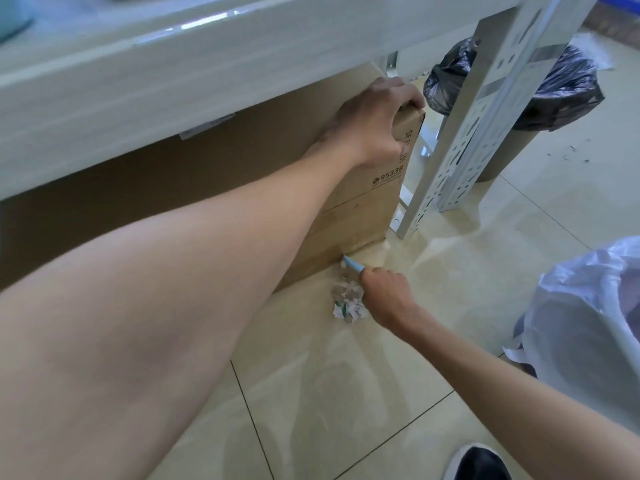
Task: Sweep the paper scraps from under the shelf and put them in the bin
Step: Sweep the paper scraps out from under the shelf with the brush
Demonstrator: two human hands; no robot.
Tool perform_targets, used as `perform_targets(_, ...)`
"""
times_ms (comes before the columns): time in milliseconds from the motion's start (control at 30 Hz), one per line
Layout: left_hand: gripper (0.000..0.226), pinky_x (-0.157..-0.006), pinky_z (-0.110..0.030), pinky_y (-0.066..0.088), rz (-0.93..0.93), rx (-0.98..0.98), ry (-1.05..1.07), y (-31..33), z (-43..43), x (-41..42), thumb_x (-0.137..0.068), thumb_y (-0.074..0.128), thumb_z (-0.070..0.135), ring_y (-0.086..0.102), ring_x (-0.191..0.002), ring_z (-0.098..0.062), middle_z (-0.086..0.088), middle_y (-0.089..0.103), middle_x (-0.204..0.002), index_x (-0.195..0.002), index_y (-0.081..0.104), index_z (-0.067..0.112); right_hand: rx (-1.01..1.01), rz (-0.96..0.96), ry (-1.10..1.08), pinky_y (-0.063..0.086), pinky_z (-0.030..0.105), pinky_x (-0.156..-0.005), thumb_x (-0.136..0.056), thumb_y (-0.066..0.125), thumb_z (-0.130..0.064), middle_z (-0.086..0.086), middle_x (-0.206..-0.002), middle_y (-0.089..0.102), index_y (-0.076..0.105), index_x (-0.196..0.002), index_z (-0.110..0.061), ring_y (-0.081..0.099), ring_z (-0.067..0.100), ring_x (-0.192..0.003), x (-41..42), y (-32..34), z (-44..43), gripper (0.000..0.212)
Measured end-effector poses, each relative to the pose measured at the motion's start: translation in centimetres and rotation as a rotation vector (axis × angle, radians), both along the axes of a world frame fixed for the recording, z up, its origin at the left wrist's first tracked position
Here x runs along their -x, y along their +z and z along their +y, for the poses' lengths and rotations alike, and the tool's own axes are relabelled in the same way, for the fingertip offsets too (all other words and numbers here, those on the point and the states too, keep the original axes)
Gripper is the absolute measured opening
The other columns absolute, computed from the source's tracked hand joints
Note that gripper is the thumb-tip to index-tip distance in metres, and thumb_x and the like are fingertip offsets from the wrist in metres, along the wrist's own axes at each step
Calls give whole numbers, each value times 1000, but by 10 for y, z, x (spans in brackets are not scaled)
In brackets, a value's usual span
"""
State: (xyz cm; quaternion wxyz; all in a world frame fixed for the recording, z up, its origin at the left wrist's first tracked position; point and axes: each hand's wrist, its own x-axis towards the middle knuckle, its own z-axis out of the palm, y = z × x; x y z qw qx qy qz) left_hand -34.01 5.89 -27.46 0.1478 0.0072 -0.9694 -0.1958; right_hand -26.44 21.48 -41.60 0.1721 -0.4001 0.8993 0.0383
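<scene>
A small heap of white paper scraps (pixel 347 302) lies on the tiled floor just in front of a brown cardboard box (pixel 360 209) that stands under the white shelf (pixel 207 64). My left hand (pixel 375 114) grips the box's upper right corner. My right hand (pixel 386 294) is closed around a light blue brush handle (pixel 352 265), whose tip points into the gap at the box's bottom edge, right beside the scraps. A bin with a black bag (pixel 568 88) stands behind the shelf's leg. A bin lined with a clear bag (pixel 588 317) stands at the right.
The perforated metal shelf leg (pixel 460 143) stands right of the box. A few tiny scraps (pixel 571 150) lie on the floor near the black-bag bin. A black shoe (pixel 479 462) shows at the bottom edge. Beige floor tiles stretch between my arm and the clear-bag bin.
</scene>
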Motion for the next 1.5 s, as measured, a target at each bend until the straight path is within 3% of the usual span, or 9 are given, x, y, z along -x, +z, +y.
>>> perform_targets(133,52,-82,-24,44,6,9,3,-1,1,-1,-74,72,27,49,-112,-9,12,56,-122,-124,58,30,-26,-6,141,44,38,-84,-93,39,1,15,-124,57,49,-125,-1,57,33,-113,-35,-15,1,34)
perform_targets(300,52,-81,-24,42,12,18,-1,-1,1,-1,-75,73,27,48,-113,-10,12,57,-123,-125,58,29,-42,1,230,32,35,-68,-93,36,4,17,-120,56,47,-125,2,60,35,-104,-45,-22,19,34)
perform_targets(533,53,-84,-25,44,10,7,2,-1,0,0,-74,74,26,48,-114,-9,12,57,-123,-125,59,28,74,33,79,40,37,-69,-87,43,1,10,-109,61,51,-123,-8,62,33,-94,-5,-16,28,38)
perform_targets(733,54,-85,-26,44,11,2,3,-1,0,0,-73,76,29,50,-114,-10,12,57,-124,-124,58,30,143,-39,-82,37,36,-63,-87,44,3,12,-107,58,53,-117,-6,59,36,-87,1,-32,20,32)
perform_targets(833,54,-85,-26,43,10,9,7,-2,0,1,-73,77,30,49,-114,-10,12,57,-124,-124,58,30,156,-100,-58,37,36,-65,-89,44,3,13,-109,56,51,-117,-7,58,36,-90,-9,-41,16,31)
perform_targets(1000,54,-89,-30,48,0,5,3,-2,-1,1,-73,75,29,50,-114,-12,11,57,-123,-124,58,29,151,-193,73,49,41,-79,-88,48,3,13,-123,54,41,-137,-9,59,34,-103,-23,-52,21,51)
perform_targets(1200,54,-89,-31,49,0,3,4,-3,-1,1,-72,74,29,49,-115,-11,12,57,-124,-124,58,29,101,-144,191,43,38,-81,-85,43,9,13,-125,51,34,-144,-11,55,33,-109,-18,-45,43,63)
perform_targets(1400,55,-87,-30,47,0,-1,3,-3,0,1,-73,75,28,50,-115,-12,10,57,-125,-125,58,29,99,-116,230,43,36,-75,-82,44,10,9,-121,53,40,-142,-15,57,30,-107,-14,-38,73,64)
perform_targets(1500,56,-87,-32,48,-6,-4,6,-3,0,1,-72,75,29,51,-114,-12,10,57,-125,-125,58,30,236,-100,184,36,31,-66,-84,46,8,7,-112,57,50,-134,-15,60,30,-98,-7,-30,75,55)
